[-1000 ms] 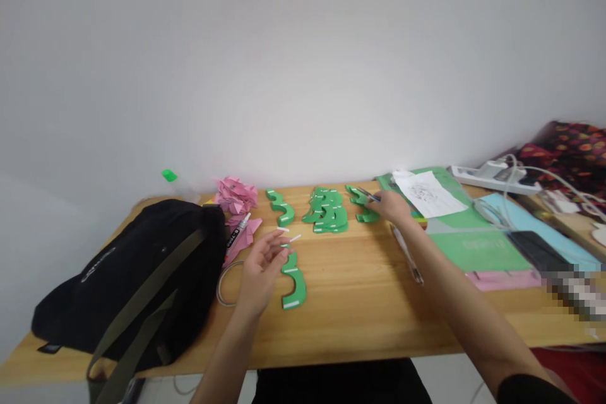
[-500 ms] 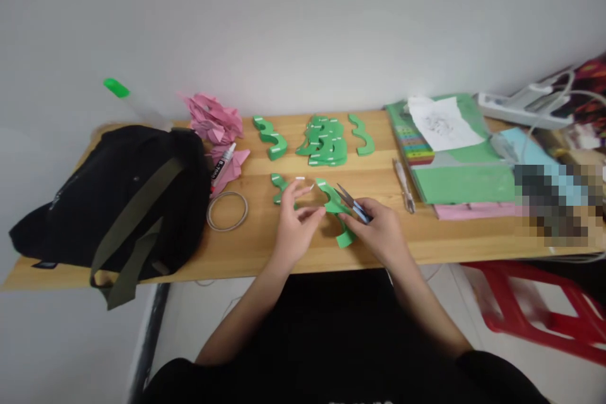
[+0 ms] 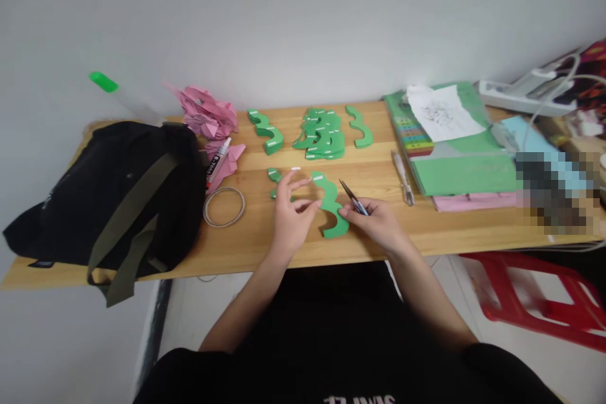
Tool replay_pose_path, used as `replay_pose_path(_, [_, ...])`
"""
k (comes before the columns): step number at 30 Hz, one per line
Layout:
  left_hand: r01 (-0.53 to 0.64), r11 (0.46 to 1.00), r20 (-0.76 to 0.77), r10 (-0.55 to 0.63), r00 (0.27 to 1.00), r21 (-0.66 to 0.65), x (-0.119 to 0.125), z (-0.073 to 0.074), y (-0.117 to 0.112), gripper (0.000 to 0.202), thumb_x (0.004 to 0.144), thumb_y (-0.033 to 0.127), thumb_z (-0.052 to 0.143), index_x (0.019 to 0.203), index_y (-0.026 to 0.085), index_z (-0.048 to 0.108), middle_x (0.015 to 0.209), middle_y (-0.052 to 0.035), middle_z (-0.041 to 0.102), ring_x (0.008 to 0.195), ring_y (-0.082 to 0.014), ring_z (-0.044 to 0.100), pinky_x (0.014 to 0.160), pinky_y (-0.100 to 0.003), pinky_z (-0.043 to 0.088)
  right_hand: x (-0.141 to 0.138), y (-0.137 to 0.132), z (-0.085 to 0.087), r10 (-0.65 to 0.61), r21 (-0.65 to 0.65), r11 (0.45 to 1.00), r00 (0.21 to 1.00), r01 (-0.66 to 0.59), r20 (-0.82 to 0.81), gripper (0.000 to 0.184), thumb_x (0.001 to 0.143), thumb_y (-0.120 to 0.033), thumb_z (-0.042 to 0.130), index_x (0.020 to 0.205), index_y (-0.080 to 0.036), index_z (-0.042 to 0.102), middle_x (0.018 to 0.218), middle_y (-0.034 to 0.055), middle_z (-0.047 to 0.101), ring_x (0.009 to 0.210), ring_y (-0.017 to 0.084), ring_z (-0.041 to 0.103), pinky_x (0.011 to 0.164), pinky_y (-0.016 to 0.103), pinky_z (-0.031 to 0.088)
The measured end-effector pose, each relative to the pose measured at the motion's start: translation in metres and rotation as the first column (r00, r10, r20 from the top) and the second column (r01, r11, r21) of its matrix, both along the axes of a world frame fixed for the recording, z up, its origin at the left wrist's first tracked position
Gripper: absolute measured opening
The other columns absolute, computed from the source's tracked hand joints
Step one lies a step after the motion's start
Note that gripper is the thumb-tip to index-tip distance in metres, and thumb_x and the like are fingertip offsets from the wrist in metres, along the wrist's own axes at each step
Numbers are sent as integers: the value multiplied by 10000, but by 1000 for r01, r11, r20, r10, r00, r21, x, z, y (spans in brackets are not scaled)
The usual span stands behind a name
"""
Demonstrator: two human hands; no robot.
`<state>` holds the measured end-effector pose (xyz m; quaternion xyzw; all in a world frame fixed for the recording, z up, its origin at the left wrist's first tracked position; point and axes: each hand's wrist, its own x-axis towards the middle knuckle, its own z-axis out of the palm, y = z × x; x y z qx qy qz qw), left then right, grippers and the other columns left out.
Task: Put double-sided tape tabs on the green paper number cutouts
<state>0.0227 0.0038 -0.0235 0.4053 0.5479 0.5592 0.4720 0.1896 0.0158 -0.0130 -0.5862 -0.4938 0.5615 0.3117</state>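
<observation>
My left hand pinches the left edge of a wavy green paper strip between thumb and fingertip. A small white patch shows at the strip's upper end. Small pointed scissors with dark blades and a blue handle are in my right hand, tips aimed up and left. My right thumb and fingertip also touch the strip's right edge. Another green strip lies on the table, partly covered by my left hand. Beyond my hands lies a pile of wavy green pieces with white patches.
More green pieces and a single one flank the pile. To the left are a black bag, a tape roll, a glue tube and crumpled pink paper. A pen and green paper sheets lie right.
The green strip has turned, so its broad face now shows and its lower end has swung left. The scissors stay in my right hand. The view has shifted slightly.
</observation>
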Motion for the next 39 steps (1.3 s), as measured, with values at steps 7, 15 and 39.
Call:
replay_pose_path(7, [30, 996, 96, -22, 995, -79, -20, 8, -16, 482, 737, 184, 686, 1181, 224, 503, 1168, -76, 630, 791, -137, 702, 775, -287, 533, -3, 5, -4, -77, 54, 996, 972, 67, 223, 324, 644, -478, 667, 644, -154, 664, 539, -11, 540, 537, 116, 432, 535, 266, 327])
replay_pose_path(15, [276, 939, 406, -175, 897, -206, -19, 19, -36, 453, 731, 171, 683, 1158, 205, 534, 1052, -50, 709, 749, -152, 723, 686, -251, 488, -10, -5, 10, -21, -44, 999, 998, 18, -66, 399, 657, -563, 682, 666, -167, 637, 482, -71, 372, 468, 76, 329, 480, 242, 275])
replay_pose_path(39, [314, 949, 73, -313, 947, -9, -15, 7, -26, 378, 876, 124, 561, 1219, 210, 427, 1120, -70, 691, 967, -154, 691, 884, -331, 516, -16, 9, 0, -83, -128, 990, 973, 56, -217, 266, 677, -428, 718, 675, -179, 624, 452, -109, 335, 420, 51, 265, 441, 231, 226])
